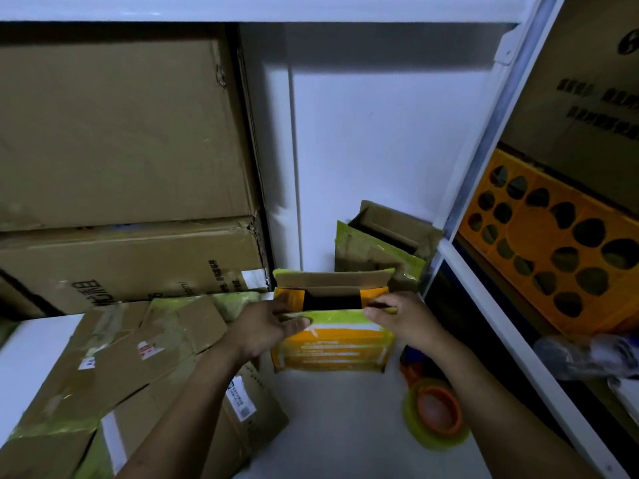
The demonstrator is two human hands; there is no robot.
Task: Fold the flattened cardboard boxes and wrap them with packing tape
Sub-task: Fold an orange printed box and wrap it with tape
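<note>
An orange and green printed cardboard box (pixel 332 350) stands upright on the white surface in the middle, its top open and its rear flap raised. My left hand (pixel 273 323) grips its upper left corner, fingers over the side flap. My right hand (pixel 397 316) pinches the upper right corner and side flap. A roll of yellowish packing tape (pixel 436 414) with an orange core lies on the surface to the right, just under my right forearm.
Flattened brown boxes (pixel 131 361) are piled at the left. Large cartons (pixel 121 140) are stacked behind them. Another taped open box (pixel 383 247) stands behind the held one. A white shelf post (pixel 484 160) and an orange crate (pixel 553 247) are at the right.
</note>
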